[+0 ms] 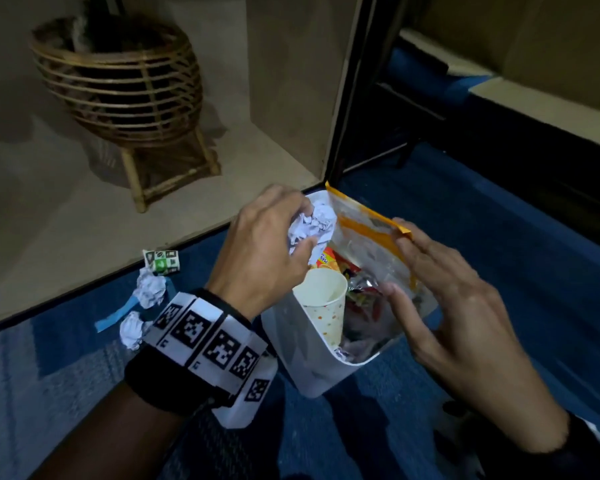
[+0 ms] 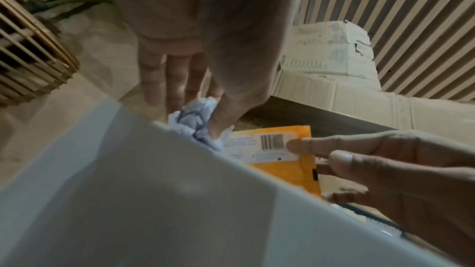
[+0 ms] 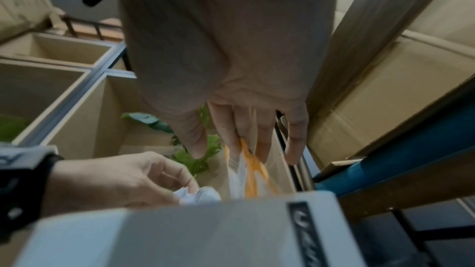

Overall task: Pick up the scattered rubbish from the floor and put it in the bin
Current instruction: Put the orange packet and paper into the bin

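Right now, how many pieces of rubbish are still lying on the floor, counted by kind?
Crumpled paper balls: 2
Green-and-white wrapper: 1
Blue strip: 1
Total: 4

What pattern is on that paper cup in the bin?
White paper cup with small coloured dots, clearest in the head view.

Rattan planter point(image 1: 118, 88) w/ plant on tan floor, cardboard boxes point(image 2: 331, 64) behind.

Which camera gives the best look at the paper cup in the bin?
The head view: the paper cup stands upright in the white bin, rim and spotted side clear. Neither wrist view shows the cup; the bin's wall blocks it.
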`<state>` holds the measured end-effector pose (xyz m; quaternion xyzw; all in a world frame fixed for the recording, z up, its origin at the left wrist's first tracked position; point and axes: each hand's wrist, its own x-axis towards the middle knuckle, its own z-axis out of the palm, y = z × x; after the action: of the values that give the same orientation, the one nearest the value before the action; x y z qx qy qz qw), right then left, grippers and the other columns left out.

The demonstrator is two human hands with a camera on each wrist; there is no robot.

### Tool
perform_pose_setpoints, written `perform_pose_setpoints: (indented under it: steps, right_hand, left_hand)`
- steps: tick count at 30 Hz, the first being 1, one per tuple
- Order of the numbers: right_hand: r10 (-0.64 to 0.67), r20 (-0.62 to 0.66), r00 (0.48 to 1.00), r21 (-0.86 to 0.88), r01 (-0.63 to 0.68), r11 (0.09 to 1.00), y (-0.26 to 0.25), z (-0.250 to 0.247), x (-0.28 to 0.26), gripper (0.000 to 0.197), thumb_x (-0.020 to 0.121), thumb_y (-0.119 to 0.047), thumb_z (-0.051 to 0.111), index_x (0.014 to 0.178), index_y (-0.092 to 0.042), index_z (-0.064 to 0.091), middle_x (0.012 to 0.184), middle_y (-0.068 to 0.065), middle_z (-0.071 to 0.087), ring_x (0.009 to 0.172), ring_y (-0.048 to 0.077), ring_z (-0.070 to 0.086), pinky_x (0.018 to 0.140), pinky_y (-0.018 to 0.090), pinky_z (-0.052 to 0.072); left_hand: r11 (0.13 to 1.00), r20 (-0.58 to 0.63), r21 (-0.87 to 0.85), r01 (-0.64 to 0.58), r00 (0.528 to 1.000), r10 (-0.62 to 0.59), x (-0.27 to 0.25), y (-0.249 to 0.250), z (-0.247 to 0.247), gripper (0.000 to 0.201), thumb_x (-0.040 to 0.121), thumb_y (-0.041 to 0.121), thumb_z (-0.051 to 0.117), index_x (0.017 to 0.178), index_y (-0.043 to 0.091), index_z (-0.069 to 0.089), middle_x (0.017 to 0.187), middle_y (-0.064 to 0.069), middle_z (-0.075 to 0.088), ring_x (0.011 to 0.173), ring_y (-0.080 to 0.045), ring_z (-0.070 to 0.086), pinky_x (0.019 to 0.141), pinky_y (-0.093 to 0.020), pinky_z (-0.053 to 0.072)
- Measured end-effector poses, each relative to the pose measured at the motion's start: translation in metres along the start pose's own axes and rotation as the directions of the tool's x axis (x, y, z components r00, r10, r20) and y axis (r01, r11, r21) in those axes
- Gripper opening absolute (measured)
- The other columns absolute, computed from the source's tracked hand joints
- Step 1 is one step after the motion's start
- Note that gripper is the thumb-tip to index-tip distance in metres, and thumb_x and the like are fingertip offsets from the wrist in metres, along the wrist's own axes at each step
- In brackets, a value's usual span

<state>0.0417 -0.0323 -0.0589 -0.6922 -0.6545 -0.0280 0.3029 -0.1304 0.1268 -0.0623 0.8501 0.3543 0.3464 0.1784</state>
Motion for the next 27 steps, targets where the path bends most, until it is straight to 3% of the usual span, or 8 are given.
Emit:
perform_pose_setpoints:
  steps: [3, 8, 11, 13, 16, 20, 24, 27]
  right_hand:
    - [-0.021, 0.094, 0.995, -0.080, 0.029, 0.996, 0.006, 0.007, -0.001, 0.050, 0.094, -0.032, 0.056, 0.142, -0.018, 0.052, 0.148, -0.004, 0.050, 0.132, 0.016, 0.050, 0.098, 0.040, 0.047]
    - [0.066, 0.321, 0.945, -0.255, 0.019, 0.967, 0.008, 0.016, 0.004, 0.043, 0.096, -0.046, 0.038, 0.131, -0.030, 0.057, 0.141, -0.012, 0.054, 0.123, 0.013, 0.051, 0.092, 0.038, 0.035]
    - [0.106, 0.391, 0.914, -0.304, 0.020, 0.952, 0.011, 0.018, 0.008, 0.046, 0.097, -0.053, 0.026, 0.113, -0.033, 0.064, 0.133, -0.018, 0.060, 0.126, 0.010, 0.050, 0.098, 0.042, 0.031]
    - [0.127, 0.450, 0.884, -0.314, 0.024, 0.949, 0.014, 0.018, 0.010, 0.052, 0.096, -0.057, 0.020, 0.105, -0.033, 0.065, 0.125, -0.022, 0.061, 0.124, 0.008, 0.049, 0.099, 0.042, 0.029]
    - [0.143, 0.529, 0.836, -0.227, -0.023, 0.974, 0.021, 0.018, 0.011, 0.055, 0.096, -0.063, 0.019, 0.110, -0.035, 0.064, 0.122, -0.020, 0.059, 0.124, 0.012, 0.050, 0.097, 0.043, 0.041]
    - [0.063, 0.324, 0.944, -0.042, -0.052, 0.998, 0.021, 0.015, 0.000, 0.028, 0.097, -0.051, 0.048, 0.108, -0.035, 0.068, 0.135, -0.015, 0.054, 0.119, 0.014, 0.058, 0.092, 0.044, 0.049]
    - [0.000, 0.068, 0.998, -0.005, 0.000, 1.000, 0.016, 0.013, -0.012, 0.032, 0.092, -0.041, 0.064, 0.122, -0.030, 0.068, 0.143, -0.011, 0.054, 0.135, 0.012, 0.048, 0.105, 0.041, 0.041]
    - [-0.031, 0.010, 0.999, 0.027, 0.031, 0.999, 0.008, 0.014, -0.012, 0.037, 0.092, -0.039, 0.066, 0.124, -0.022, 0.068, 0.141, -0.009, 0.057, 0.135, 0.010, 0.049, 0.107, 0.045, 0.041]
  left_hand:
    - [0.996, 0.134, 0.079, 0.048, 0.989, -0.059, -0.005, -0.008, 0.008, 0.028, 0.075, 0.021, 0.075, 0.101, 0.016, 0.064, 0.110, 0.001, 0.061, 0.096, -0.018, 0.059, 0.090, -0.034, 0.049]
    - [0.973, 0.305, 0.230, 0.024, 0.948, -0.095, -0.009, -0.013, 0.012, 0.046, 0.086, 0.051, 0.058, 0.113, 0.017, 0.070, 0.127, 0.000, 0.062, 0.117, -0.021, 0.056, 0.102, -0.033, 0.041]
    - [0.935, 0.394, 0.345, -0.081, 0.917, -0.066, -0.007, -0.010, 0.016, 0.060, 0.087, 0.062, 0.029, 0.089, 0.021, 0.072, 0.108, 0.005, 0.068, 0.103, -0.020, 0.060, 0.094, -0.039, 0.043]
    - [0.921, 0.443, 0.377, -0.102, 0.893, -0.083, -0.005, -0.009, 0.020, 0.067, 0.088, 0.063, 0.018, 0.090, 0.022, 0.071, 0.104, 0.008, 0.069, 0.102, -0.017, 0.060, 0.097, -0.039, 0.039]
    - [0.912, 0.459, 0.389, -0.133, 0.886, -0.067, -0.006, -0.012, 0.024, 0.067, 0.090, 0.061, 0.013, 0.086, 0.022, 0.068, 0.094, 0.008, 0.069, 0.095, -0.016, 0.060, 0.091, -0.035, 0.034]
    - [0.961, 0.359, 0.258, -0.095, 0.933, -0.004, -0.007, -0.016, 0.019, 0.046, 0.090, 0.057, 0.036, 0.087, 0.022, 0.066, 0.089, 0.007, 0.065, 0.084, -0.019, 0.062, 0.077, -0.030, 0.040]
    - [0.988, 0.122, 0.113, -0.101, 0.989, 0.087, -0.009, -0.017, 0.009, 0.031, 0.085, 0.037, 0.059, 0.103, 0.014, 0.070, 0.109, 0.001, 0.066, 0.100, -0.019, 0.063, 0.089, -0.034, 0.051]
    - [0.987, 0.121, 0.088, -0.136, 0.985, 0.125, -0.011, -0.022, 0.004, 0.030, 0.091, 0.037, 0.054, 0.104, 0.016, 0.071, 0.109, 0.003, 0.069, 0.103, -0.016, 0.063, 0.094, -0.039, 0.049]
